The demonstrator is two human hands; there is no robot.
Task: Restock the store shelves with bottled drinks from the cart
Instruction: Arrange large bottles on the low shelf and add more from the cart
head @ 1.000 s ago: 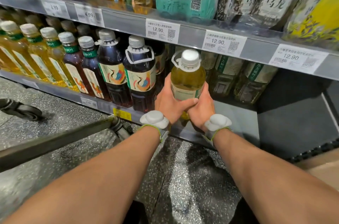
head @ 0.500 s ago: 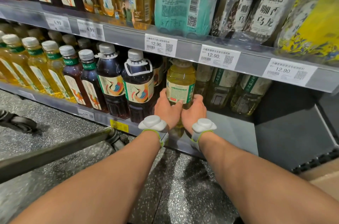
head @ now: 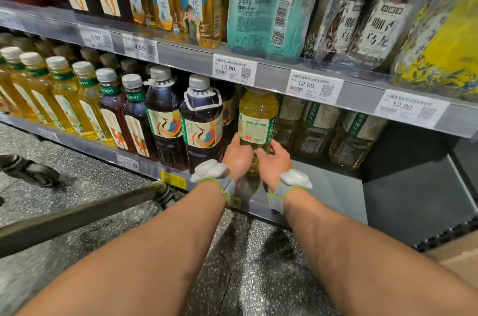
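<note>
A large bottle of yellow-green tea [head: 256, 119] stands upright on the lower shelf [head: 326, 186], its cap hidden behind the price rail above. My left hand [head: 237, 159] wraps the bottle's lower left side. My right hand [head: 274, 160] curls round its lower right side, fingertips on the base. Both wrists carry grey bands with white pods. Matching yellow-green bottles [head: 316, 125] stand just right of it, further back on the shelf.
Dark tea bottles with handles [head: 202, 124] stand right beside the held bottle on its left, then rows of smaller bottles [head: 62, 93]. The cart's metal bar [head: 77, 214] crosses at lower left. Bare shelf lies to the right; a cardboard box [head: 460, 258] sits at lower right.
Both hands have carried the bottle from in front of the shelf edge in onto the lower shelf and set it further back, so its cap has gone under the rail.
</note>
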